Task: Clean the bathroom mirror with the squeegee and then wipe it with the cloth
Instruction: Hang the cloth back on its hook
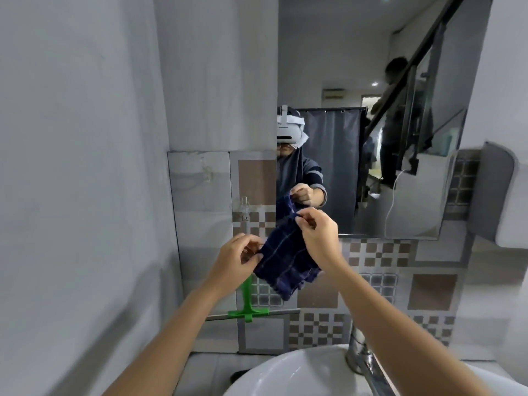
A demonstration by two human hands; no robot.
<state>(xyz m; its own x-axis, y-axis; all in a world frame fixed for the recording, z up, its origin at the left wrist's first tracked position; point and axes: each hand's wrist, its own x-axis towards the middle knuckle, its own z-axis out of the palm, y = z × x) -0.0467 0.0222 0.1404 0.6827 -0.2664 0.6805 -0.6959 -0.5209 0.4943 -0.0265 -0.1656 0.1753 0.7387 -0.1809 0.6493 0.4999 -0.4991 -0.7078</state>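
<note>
I see the cloth (285,261) held up between both hands, left hand (234,258) lower, right hand (317,235) higher, in front of the mirror's (371,81) bottom-left corner. Squeegee (247,307) hangs on the tiled wall (428,281) behind the left wrist. Sink (300,372) below, tap (360,355) at its right.

White sink (300,370), chrome tap (360,355), patterned wall tiles (380,298)

You pinch a soft, nubby dark-blue woven cloth (285,264), before a glossy glass mirror (371,138), smooth glazed patterned tiles (428,292), a green plastic squeegee (248,305), a shiny metal tap (360,355) and a glossy white basin (285,375).
</note>
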